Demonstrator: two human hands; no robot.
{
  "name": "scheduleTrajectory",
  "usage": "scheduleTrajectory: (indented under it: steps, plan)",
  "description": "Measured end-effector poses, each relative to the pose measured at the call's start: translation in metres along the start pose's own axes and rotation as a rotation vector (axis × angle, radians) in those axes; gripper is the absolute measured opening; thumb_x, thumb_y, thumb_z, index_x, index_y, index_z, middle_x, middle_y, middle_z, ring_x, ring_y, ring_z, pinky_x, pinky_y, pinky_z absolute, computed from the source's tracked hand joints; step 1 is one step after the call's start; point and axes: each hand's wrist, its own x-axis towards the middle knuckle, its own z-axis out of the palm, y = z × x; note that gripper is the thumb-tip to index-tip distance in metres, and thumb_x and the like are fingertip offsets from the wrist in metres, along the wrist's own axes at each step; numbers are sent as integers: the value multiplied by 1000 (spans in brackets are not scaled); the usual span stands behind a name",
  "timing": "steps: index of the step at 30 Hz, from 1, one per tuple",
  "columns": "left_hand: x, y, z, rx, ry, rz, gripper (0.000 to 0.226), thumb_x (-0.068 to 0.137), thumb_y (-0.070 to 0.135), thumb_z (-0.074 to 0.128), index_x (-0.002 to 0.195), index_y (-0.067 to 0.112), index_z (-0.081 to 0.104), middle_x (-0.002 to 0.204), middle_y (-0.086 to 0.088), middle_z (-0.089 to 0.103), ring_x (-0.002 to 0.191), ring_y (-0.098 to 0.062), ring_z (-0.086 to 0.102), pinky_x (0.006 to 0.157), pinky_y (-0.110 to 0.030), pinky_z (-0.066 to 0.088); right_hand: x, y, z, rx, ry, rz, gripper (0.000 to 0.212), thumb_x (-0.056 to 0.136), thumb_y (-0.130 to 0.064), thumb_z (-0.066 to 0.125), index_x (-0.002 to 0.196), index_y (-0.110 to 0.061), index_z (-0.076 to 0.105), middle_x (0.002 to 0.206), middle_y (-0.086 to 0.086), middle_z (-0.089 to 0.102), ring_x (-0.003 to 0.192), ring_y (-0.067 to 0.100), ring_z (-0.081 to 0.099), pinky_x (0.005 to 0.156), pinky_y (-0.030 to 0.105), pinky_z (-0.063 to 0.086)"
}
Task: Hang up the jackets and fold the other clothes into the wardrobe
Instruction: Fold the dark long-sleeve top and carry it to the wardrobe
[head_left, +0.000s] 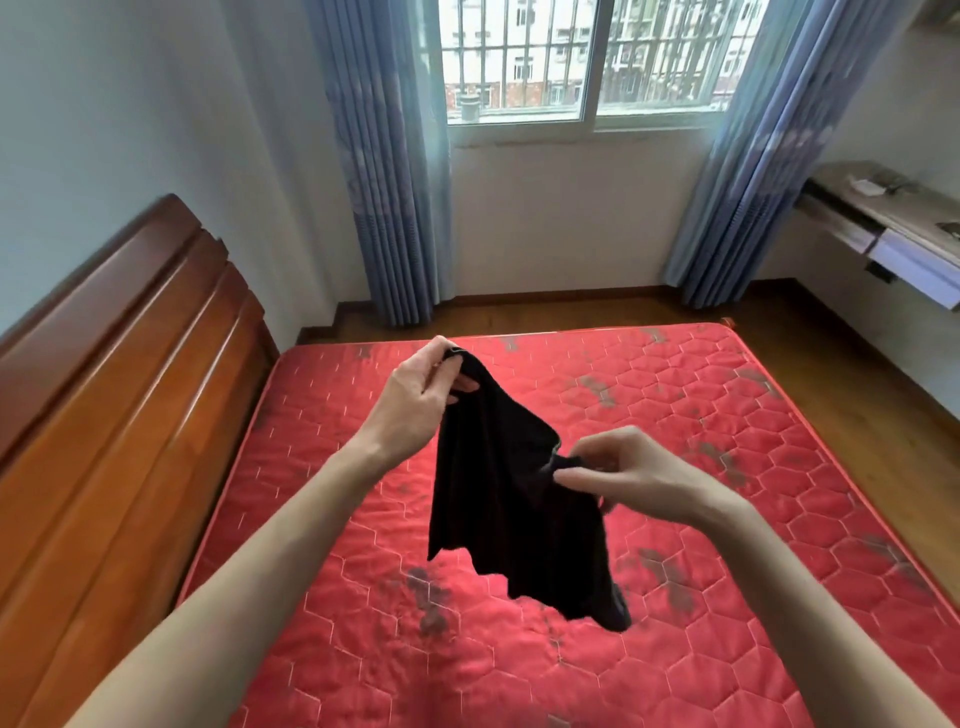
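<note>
A small black garment (514, 514) hangs in the air above the red quilted mattress (727, 493). My left hand (421, 395) pinches its upper edge, raised higher and to the left. My right hand (623, 473) pinches another part of the same edge, lower and to the right. The cloth droops loosely between and below both hands, and its lower hem hangs just above the mattress. No wardrobe or jacket is in view.
A brown wooden headboard (119, 374) runs along the left of the bed. Blue curtains (395, 171) frame a barred window (587, 57) at the far wall. A wall-mounted desk with a drawer (893, 234) is at the right, with wooden floor (857, 384) around the bed.
</note>
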Motion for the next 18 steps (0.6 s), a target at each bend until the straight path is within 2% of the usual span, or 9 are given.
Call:
scheduleTrajectory:
  steps: [2,5,7,9,10,13,14,16,18]
  plan:
    - [0,4,9,-74,-11,-29,25,113,23,41,101,8,57,100,-18,69,96,-31,71,90,-40,61,4,-1,8,-13,-38,45,20,99,-38,71,96,-20,79,89,-1,79,78,17,77,70,35,62]
    - [-1,2,17,-109,-5,-120,29,112,31,38,105,10,57,99,-7,67,98,-20,67,99,-44,55,18,-4,5,-78,125,-7,21,103,-36,64,105,-20,77,98,-4,79,85,14,77,81,44,64]
    - [-1,-2,21,-143,-11,-194,32,111,34,38,119,14,62,116,-7,69,113,-18,66,109,-48,50,31,-11,1,-146,271,-96,20,104,-33,62,118,-25,73,112,-12,75,103,4,71,91,39,62]
    - [-2,-3,24,-189,-1,-277,42,111,37,38,143,15,54,140,-7,62,133,-20,56,117,-51,43,48,-21,3,-139,289,-179,28,105,-32,61,132,-29,66,129,-17,68,121,-3,62,103,32,55]
    - [-3,-3,25,-217,-3,-297,45,110,39,38,145,15,52,141,-5,61,135,-22,55,116,-50,43,57,-27,5,-118,265,-206,31,105,-30,61,136,-29,63,133,-16,66,125,-3,60,106,31,53]
    - [-6,2,23,-272,-65,-253,34,101,43,45,118,19,61,115,2,72,116,-20,66,104,-45,51,79,-43,18,-55,154,-239,31,105,-22,62,136,-19,64,128,-4,71,120,5,67,106,35,54]
    - [-7,3,21,-282,-88,-244,32,98,38,50,121,19,59,120,-1,73,119,-19,67,105,-45,50,85,-47,23,-43,131,-245,30,105,-21,63,134,-16,65,124,-2,73,116,8,70,103,35,56]
    - [-10,2,14,-281,-112,-240,43,88,20,59,131,15,53,132,-12,68,126,-25,65,110,-48,49,93,-52,29,-38,127,-237,29,104,-26,65,131,-18,67,118,-4,75,109,8,72,97,31,59]
    - [-13,1,7,-238,-119,-237,50,78,7,58,127,14,51,127,-18,65,120,-27,67,104,-47,54,98,-55,31,-63,140,-218,27,103,-32,66,128,-23,69,107,-6,76,98,6,74,87,25,59]
